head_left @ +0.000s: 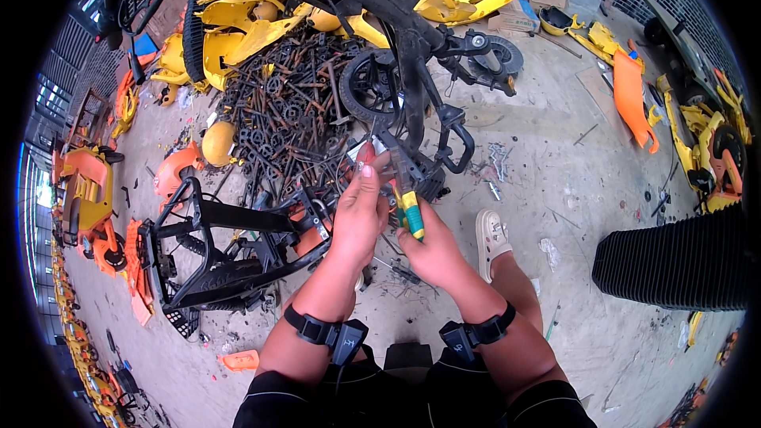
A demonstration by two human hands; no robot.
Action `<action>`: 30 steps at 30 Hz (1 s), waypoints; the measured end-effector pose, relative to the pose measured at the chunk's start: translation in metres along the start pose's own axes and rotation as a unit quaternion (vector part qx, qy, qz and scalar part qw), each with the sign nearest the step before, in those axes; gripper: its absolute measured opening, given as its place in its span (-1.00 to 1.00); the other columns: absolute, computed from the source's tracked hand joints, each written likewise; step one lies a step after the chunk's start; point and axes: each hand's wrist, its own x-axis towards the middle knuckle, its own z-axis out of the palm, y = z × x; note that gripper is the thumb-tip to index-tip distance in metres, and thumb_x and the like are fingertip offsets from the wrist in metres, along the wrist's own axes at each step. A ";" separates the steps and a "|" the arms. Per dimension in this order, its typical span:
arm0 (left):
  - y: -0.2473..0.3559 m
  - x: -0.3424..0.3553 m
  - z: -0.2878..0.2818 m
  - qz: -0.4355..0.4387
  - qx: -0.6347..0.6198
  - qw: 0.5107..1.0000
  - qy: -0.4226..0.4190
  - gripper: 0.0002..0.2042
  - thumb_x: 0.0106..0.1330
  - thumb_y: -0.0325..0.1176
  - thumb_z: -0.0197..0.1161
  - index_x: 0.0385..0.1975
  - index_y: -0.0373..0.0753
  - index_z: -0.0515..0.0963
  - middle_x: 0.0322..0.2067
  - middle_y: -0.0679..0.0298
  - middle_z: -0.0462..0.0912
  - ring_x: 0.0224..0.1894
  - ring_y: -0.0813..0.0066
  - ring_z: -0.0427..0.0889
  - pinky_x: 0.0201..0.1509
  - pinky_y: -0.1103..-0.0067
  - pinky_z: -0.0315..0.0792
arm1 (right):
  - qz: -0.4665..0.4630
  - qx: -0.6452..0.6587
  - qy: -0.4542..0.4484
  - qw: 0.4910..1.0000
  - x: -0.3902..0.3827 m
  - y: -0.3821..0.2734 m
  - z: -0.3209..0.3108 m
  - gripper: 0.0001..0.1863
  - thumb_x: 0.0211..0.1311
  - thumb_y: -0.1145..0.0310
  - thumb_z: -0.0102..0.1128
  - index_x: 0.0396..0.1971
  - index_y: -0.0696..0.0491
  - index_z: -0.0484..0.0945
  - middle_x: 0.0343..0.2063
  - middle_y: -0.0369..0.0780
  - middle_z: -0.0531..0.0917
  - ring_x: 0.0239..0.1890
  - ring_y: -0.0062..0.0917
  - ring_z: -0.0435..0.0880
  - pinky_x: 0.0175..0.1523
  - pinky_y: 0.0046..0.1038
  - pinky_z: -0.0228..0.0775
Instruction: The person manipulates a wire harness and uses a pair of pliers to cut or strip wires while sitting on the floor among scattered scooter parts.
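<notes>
In the middle of the view my right hand (433, 250) is closed round the handle of a screwdriver (411, 214). The handle is yellow and green, and its far end points up at the work. Beside it my left hand (361, 218) is closed with the thumb on top, pinching a small red piece (365, 152) whose kind I cannot make out. Both hands are close together, just in front of the black scooter frame (411, 71). Where the screwdriver's tip ends is hard to see against the dark parts there.
A second black metal frame (238, 230) lies left of my arms. Beyond it spreads a heap of rusty metal parts (293, 103), with yellow plastic shells (246, 40) piled behind. At right stand a stack of black ribbed pieces (670, 261) and an orange panel (630, 99).
</notes>
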 end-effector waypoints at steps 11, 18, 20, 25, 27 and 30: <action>0.004 0.000 0.002 -0.012 -0.038 0.999 0.014 -0.48 0.58 0.00 -0.21 0.30 -0.27 0.33 0.08 0.07 0.58 -0.71 0.78 0.12 -0.67 0.77 0.05 | -0.004 -0.019 0.007 1.000 0.001 -0.014 -0.005 -0.42 0.23 0.42 0.17 0.23 0.14 0.22 -0.02 0.00 0.54 0.05 -0.15 0.57 0.12 -0.26 0.38; 0.005 0.003 -0.006 -0.020 -0.064 0.998 0.015 -0.52 0.57 -0.04 -0.14 0.17 -0.35 0.40 0.09 -0.01 0.58 -0.71 0.76 0.14 -0.68 0.75 0.06 | 0.023 0.020 0.006 1.000 0.003 -0.016 -0.007 -0.46 0.23 0.47 0.19 0.19 0.15 0.24 -0.12 -0.12 0.59 -0.11 -0.34 0.63 -0.01 -0.34 0.45; 0.006 0.003 -0.005 -0.015 -0.080 0.997 0.015 -0.53 0.55 -0.05 -0.10 0.13 -0.38 0.42 0.04 0.00 0.62 -0.73 0.76 0.16 -0.69 0.75 0.05 | 0.039 0.036 0.005 0.999 0.006 -0.018 -0.010 -0.46 0.23 0.45 0.18 0.19 0.14 0.25 -0.18 -0.05 0.62 -0.11 -0.14 0.64 -0.01 -0.24 0.45; 0.002 0.004 -0.006 -0.010 -0.083 0.996 0.012 -0.56 0.54 -0.07 -0.03 0.04 -0.40 0.45 0.03 -0.04 0.63 -0.74 0.75 0.18 -0.69 0.74 0.07 | 0.007 -0.008 0.042 0.999 0.008 -0.011 -0.013 -0.56 0.25 0.44 0.22 0.11 0.11 0.34 -0.31 -0.21 0.64 -0.27 -0.43 0.66 -0.14 -0.37 0.48; 0.002 0.004 -0.007 -0.003 -0.086 0.996 0.016 -0.58 0.53 -0.09 0.00 0.00 -0.40 0.46 0.06 -0.06 0.61 -0.74 0.75 0.18 -0.69 0.74 0.07 | 0.009 -0.015 0.040 0.999 0.007 -0.015 -0.014 -0.57 0.26 0.42 0.22 0.10 0.10 0.34 -0.32 -0.19 0.64 -0.27 -0.40 0.67 -0.14 -0.36 0.48; 0.004 0.002 -0.003 0.018 -0.090 0.994 0.054 -0.65 0.51 -0.14 0.07 -0.06 -0.37 0.51 -0.24 0.10 0.71 -0.74 0.76 0.16 -0.69 0.73 0.04 | 0.019 -0.013 0.033 0.999 0.005 -0.023 -0.016 -0.53 0.25 0.36 0.20 0.12 0.09 0.31 -0.21 0.10 0.62 -0.10 0.10 0.60 -0.07 -0.11 0.45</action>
